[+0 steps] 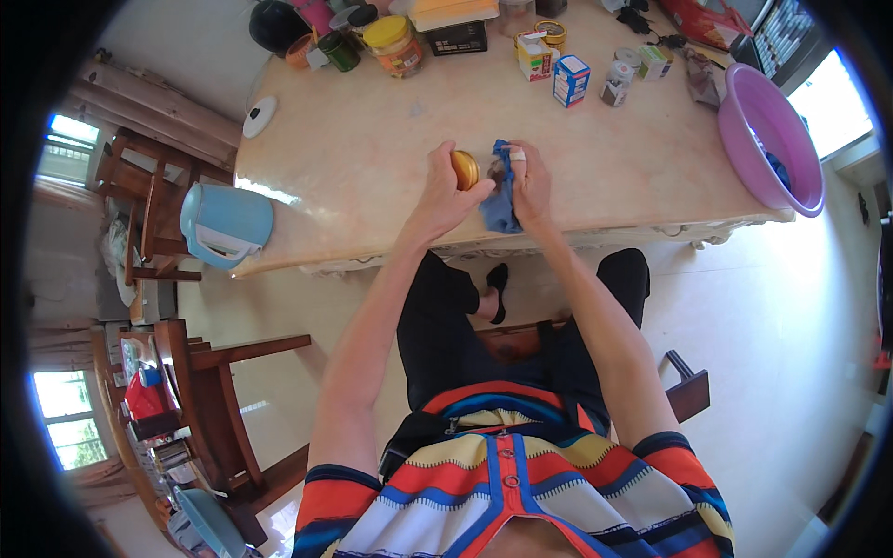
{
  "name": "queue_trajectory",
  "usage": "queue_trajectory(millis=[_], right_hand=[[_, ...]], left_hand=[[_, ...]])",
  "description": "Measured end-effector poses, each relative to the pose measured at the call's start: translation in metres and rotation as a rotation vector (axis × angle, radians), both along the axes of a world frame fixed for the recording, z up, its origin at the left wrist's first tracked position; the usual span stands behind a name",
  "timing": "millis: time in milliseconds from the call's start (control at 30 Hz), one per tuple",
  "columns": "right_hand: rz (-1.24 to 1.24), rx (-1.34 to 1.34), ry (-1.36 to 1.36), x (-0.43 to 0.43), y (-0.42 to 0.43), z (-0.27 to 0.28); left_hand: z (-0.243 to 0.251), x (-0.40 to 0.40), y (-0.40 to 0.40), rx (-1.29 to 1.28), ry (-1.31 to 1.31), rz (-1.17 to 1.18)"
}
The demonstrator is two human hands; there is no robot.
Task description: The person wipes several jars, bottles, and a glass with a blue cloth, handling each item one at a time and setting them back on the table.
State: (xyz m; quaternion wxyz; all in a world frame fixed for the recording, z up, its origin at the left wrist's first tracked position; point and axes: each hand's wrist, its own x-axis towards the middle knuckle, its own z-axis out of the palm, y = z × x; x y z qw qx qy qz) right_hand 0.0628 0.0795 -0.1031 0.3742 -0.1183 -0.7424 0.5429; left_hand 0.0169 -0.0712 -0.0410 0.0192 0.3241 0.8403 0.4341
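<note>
Over the near part of the table (335, 167), my left hand (446, 192) grips a small round tin with a gold-coloured lid (465, 171), tilted on its side. Just to the right of it, my right hand (530, 185) holds a crumpled blue cloth (499, 209) that hangs towards the table's front edge. The cloth has a dark patch near my fingers. A light band is wrapped round one finger of my right hand. The tin and the cloth are close together, with a small gap between them.
A light blue kettle (227, 223) stands at the left edge, a white lid (260, 117) behind it. A jar with a yellow lid (393, 45), a blue-and-white box (571, 80) and other containers stand along the back. A purple basin (771, 139) sits at the right edge.
</note>
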Motion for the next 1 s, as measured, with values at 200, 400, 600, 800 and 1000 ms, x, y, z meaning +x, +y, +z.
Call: queue_trajectory(millis=[200, 400, 600, 800, 1000], right_hand=[[0.162, 0.134, 0.138, 0.004, -0.032, 0.052], [0.195, 0.243, -0.101, -0.003, -0.007, 0.040], [0.112, 0.367, -0.017, 0.011, -0.004, 0.030], [0.007, 0.383, 0.108, 0.021, -0.011, 0.018], [0.017, 0.268, -0.107, 0.022, -0.021, 0.037]], left_hand=[[0.010, 0.005, -0.013, -0.135, -0.330, -0.055], [-0.004, 0.019, -0.021, -0.039, -0.024, -0.167], [-0.007, 0.034, -0.018, 0.000, 0.244, -0.109], [0.033, 0.041, -0.011, 0.060, -0.747, 0.202], [-0.006, 0.044, -0.014, -0.009, -0.252, 0.082]])
